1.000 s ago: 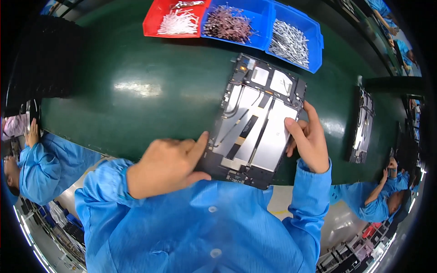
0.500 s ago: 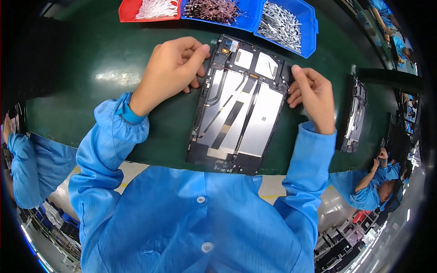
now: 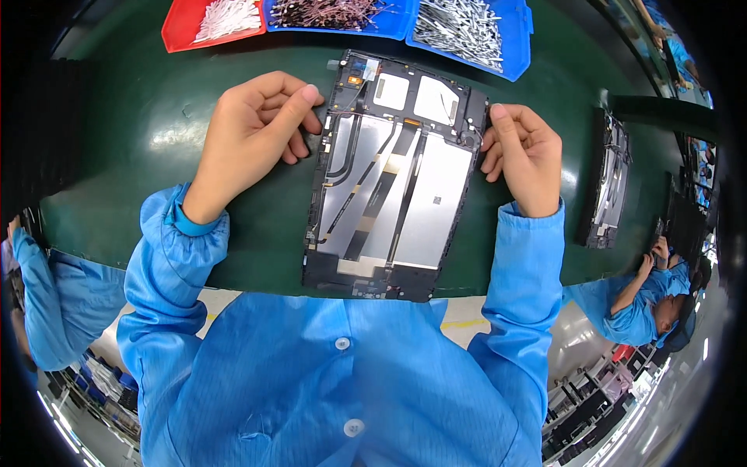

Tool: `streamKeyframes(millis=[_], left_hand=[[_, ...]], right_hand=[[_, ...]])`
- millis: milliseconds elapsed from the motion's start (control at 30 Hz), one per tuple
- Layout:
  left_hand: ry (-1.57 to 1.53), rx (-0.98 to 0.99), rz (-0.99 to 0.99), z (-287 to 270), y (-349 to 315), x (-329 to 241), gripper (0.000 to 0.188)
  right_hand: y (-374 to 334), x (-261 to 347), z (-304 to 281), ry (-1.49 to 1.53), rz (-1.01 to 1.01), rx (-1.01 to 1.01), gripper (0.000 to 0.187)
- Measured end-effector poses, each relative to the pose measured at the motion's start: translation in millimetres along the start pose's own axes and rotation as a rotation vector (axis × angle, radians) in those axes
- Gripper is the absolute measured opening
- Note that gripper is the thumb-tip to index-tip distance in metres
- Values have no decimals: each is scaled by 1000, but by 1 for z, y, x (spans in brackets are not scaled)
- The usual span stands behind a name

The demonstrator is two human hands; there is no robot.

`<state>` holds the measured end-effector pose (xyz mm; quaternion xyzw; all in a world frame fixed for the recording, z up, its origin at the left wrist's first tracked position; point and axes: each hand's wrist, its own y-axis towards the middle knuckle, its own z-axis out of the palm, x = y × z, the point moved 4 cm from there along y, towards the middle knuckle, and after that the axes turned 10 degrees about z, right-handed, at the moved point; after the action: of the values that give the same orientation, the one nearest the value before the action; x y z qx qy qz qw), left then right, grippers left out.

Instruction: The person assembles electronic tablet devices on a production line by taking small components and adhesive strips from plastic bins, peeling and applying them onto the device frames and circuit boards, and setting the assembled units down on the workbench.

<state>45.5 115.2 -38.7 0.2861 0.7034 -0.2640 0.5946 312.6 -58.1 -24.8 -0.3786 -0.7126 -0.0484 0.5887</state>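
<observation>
An opened tablet (image 3: 440, 226) lies slightly tilted on the green bench in front of me. Its inside faces up, with silver plates, dark flat cables and a black frame. At its upper left corner a small clear tab sticks out. My left hand (image 3: 253, 128) hovers beside the upper left edge, a narrow gap away. Its fingers are curled with the thumb against them, and whatever may be inside is hidden. On the opposite side, my right hand (image 3: 525, 152) pinches at the upper right edge, thumb on top and fingertips tucked beside the frame.
Along the far side stand a red bin (image 3: 177, 27) of white strips, a blue bin (image 3: 397, 29) of brownish pieces and another blue bin (image 3: 520, 58) of silvery pieces. Another opened device (image 3: 609, 187) lies at the right. Co-workers in blue sit on both sides.
The whole view has shifted, so bins and tablet appear farther left. My left hand has drawn away from the tablet's left edge. My right hand stays by the right edge.
</observation>
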Motion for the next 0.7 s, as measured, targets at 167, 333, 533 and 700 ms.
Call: streamKeyframes(millis=[167, 333, 533, 700], left_hand=[[-32, 6, -42, -1, 0, -1, 24], [-57, 7, -35, -1, 0, -2, 24], [-91, 16, -49, -4, -2, -2, 23], [-107, 21, -61, -2, -2, -5, 24]], right_hand=[[0, -1, 0, 5, 5, 5, 26], [-1, 0, -2, 8, 9, 6, 26], [-12, 4, 0, -9, 100, 46, 25], [-39, -12, -4, -8, 96, 18, 22]])
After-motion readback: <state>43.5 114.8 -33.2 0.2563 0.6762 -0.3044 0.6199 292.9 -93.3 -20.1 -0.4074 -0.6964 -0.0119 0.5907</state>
